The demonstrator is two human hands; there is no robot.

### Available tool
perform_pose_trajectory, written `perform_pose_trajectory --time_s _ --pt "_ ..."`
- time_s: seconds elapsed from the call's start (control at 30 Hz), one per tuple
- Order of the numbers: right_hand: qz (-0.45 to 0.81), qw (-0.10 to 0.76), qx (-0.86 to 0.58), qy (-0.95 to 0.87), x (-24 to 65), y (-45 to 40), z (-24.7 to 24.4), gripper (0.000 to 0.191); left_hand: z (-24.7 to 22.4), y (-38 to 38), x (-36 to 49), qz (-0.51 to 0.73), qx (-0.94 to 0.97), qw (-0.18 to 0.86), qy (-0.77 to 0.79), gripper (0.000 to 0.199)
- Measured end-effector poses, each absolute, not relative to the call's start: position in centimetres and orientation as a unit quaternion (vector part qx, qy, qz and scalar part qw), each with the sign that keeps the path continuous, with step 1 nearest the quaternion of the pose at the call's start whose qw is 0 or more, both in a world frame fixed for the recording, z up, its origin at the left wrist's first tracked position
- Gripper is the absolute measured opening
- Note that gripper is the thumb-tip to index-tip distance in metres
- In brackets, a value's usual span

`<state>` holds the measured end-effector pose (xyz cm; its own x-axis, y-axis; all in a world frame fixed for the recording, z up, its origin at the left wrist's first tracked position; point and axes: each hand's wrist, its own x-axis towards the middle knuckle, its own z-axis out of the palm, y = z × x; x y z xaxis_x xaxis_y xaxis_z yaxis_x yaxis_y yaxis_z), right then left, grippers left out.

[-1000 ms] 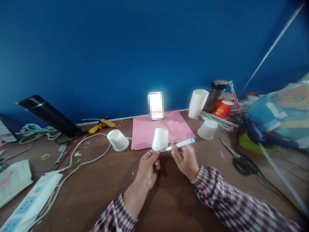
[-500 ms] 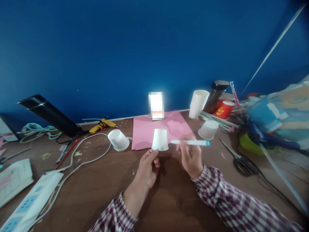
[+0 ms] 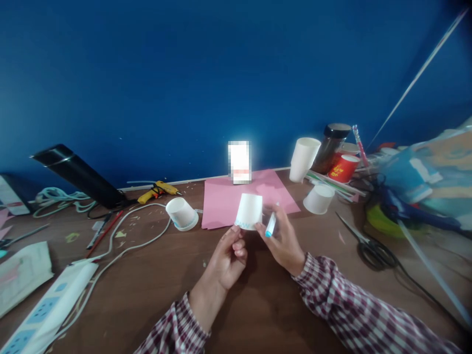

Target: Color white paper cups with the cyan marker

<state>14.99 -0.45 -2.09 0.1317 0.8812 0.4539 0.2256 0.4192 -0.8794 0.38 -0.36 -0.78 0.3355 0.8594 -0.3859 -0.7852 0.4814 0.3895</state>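
A white paper cup with a blue zigzag along its wide rim point(image 3: 250, 211) is between the hands, narrow end up, slightly tilted. The left hand point(image 3: 229, 251) pinches its lower-left rim; the right hand point(image 3: 283, 240) grips a white marker with a blue end point(image 3: 272, 223), fingertips at the cup's right edge. Beyond lie pink paper sheets point(image 3: 218, 209); upside-down white paper cups flank them, left point(image 3: 181, 215) and right point(image 3: 318, 199), near black-handled scissors point(image 3: 371, 250).

Yellow glue gun point(image 3: 158, 191), black scissors point(image 3: 370, 248), 1 red cup point(image 3: 344, 168)
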Motion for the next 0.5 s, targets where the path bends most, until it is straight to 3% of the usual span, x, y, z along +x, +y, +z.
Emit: perform_pose_trajectory --time_s 0.2,0.4,0.5 --pt "0.246 0.589 -0.483 -0.6 15.28 -0.39 -1.95 0.04 -1.15 -0.76 1.12 0.492 0.192 0.774 0.348 0.022" --pt "0.262 0.558 -0.49 -0.616 15.35 -0.23 -1.83 0.039 -1.25 -0.59 1.17 0.496 0.216 0.75 0.38 0.028" --pt "0.219 0.596 -0.481 -0.604 15.33 -0.2 -1.5 0.032 -1.22 -0.29 0.98 0.509 0.2 0.743 0.386 0.028"
